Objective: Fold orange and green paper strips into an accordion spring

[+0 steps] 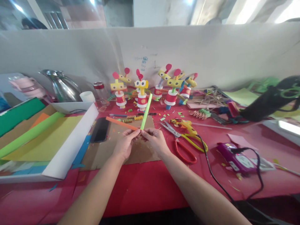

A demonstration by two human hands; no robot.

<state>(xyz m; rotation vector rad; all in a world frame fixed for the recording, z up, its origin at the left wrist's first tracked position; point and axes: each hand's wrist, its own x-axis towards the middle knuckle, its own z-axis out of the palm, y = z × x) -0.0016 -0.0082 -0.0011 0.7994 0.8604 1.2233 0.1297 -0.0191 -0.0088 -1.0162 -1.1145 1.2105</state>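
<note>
Two paper strips meet at one end between my hands, above a brown cardboard sheet (147, 153). The orange strip (119, 123) points off to the left, and the lime green strip (147, 109) angles up and away. My left hand (126, 142) pinches the joined ends from the left. From the other side, my right hand (154, 139) pinches at the same corner, its fingertips touching those of the left. Just beyond the strips lie folded yellow-and-black paper springs (133, 118). Fingers cover the exact overlap.
Several cup-and-paper figures (142, 100) stand at the back. Scissors with red and yellow handles (179, 137) and a yellow glue gun (187, 126) lie right, near a purple power socket (236, 159). Left are a phone (100, 129) and a white box (72, 140) of coloured paper.
</note>
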